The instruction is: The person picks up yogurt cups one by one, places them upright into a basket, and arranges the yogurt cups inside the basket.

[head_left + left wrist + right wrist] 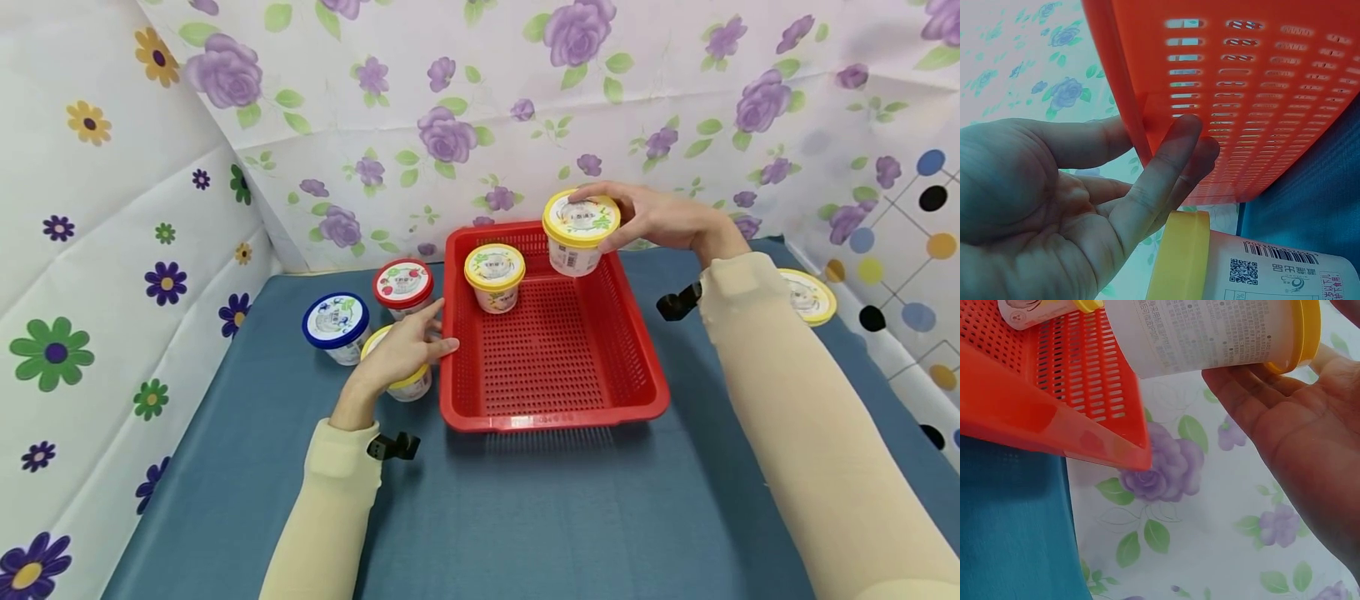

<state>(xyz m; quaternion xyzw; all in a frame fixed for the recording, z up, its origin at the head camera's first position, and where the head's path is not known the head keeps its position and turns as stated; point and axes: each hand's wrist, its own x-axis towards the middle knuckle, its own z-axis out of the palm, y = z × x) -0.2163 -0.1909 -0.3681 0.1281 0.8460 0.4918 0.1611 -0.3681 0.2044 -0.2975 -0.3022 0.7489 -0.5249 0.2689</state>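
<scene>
My right hand grips a white ice-cream-style tub with a yellow lid by the lid's edge. That tub is upright above the back right part of a red perforated plastic basket. Another yellow-lidded tub stands inside at the back left. My left hand pinches the basket's left rim; in the left wrist view its fingers lie against the outer wall, with the thumb on the other side of the rim. Below that hand stands a yellow-lidded tub, partly hidden by it.
Left of the basket stand a red-lidded tub and a blue-lidded tub. Beyond my right sleeve, another yellow lid shows, partly covered. A blue cloth covers the table, and flowered sheeting rises behind it.
</scene>
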